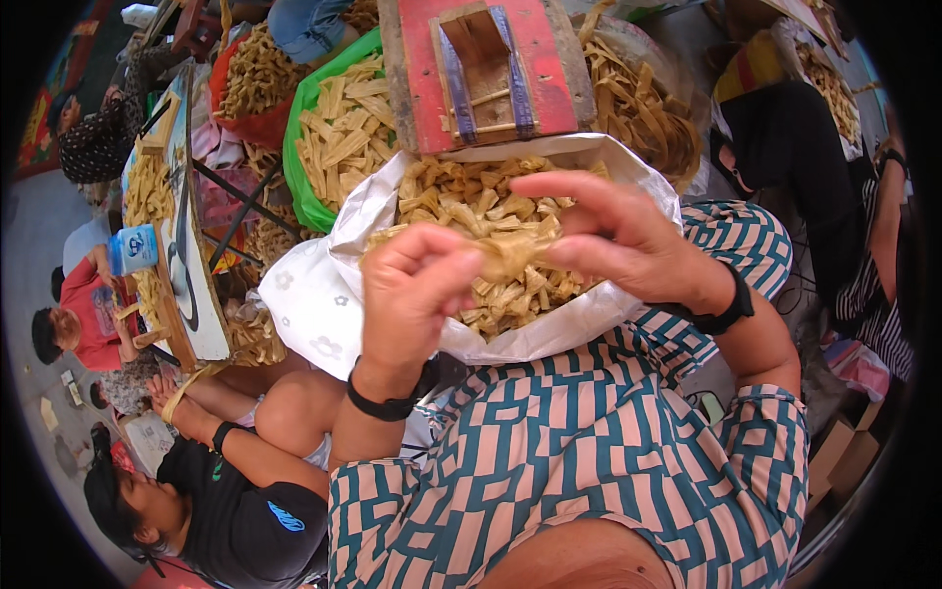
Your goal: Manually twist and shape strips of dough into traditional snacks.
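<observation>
A tan, leathery strip (pixel 518 253), folded or knotted, is stretched between my hands above an open white sack (pixel 368 211). Its left end is pinched between the thumb and fingers of my left hand (pixel 410 285). My right hand (pixel 623 236) has its thumb and bent fingers at the other end, while the index finger points out above the strip. Part of that right grip is hidden. Beneath the hands, the sack holds a heap of similar short tan knotted pieces (pixel 530 294). Both hands are slightly blurred.
Beyond the sack stands a red wooden board (pixel 417 74) with a small wooden trough (pixel 476 44). Left of it is a green bag (pixel 299 147) of flat strips; long brown strips (pixel 643 113) lie right. A co-worker (pixel 260 510) sits close at left, near a table (pixel 208 294).
</observation>
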Tool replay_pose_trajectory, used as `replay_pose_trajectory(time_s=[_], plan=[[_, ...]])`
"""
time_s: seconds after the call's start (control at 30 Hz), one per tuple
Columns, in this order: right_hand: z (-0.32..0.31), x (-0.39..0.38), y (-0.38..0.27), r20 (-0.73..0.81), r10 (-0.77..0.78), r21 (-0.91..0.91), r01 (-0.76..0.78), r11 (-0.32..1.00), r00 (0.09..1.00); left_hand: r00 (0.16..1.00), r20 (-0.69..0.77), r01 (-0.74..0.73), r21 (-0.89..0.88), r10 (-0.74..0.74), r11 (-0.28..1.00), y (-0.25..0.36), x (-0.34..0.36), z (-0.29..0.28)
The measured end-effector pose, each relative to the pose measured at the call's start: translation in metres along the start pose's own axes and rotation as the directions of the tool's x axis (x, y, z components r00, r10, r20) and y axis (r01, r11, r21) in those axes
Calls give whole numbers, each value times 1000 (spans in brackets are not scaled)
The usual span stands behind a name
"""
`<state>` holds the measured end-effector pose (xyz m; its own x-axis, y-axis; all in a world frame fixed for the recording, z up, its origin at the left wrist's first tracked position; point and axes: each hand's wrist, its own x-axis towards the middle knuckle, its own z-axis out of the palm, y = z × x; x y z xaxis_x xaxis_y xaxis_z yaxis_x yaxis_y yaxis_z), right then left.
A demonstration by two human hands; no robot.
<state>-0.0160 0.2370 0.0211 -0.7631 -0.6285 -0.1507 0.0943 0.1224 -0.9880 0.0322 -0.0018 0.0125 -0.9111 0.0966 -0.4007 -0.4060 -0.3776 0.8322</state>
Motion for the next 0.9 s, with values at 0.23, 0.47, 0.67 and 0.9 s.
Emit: replay_pose_trajectory(time_s=[0.23, 0.47, 0.67, 0.9], plan=[[-14, -9, 20, 29, -208, -365, 204, 909, 978, 988, -39, -149, -77, 146, 986, -7, 8, -21], [-25, 0, 8, 209, -514, -827, 430, 362, 832, 774, 399, -567, 782, 492, 259, 34, 21, -16], [-27, -7, 4, 359, -434, -831, 495, 254, 826, 540, 811, -773, 584, 225, -250, 12, 36, 11], [-62, 23, 16, 189, -426, -849, 365, 381, 885, 572, 724, -729, 664, 385, -166, 25, 81, 2]])
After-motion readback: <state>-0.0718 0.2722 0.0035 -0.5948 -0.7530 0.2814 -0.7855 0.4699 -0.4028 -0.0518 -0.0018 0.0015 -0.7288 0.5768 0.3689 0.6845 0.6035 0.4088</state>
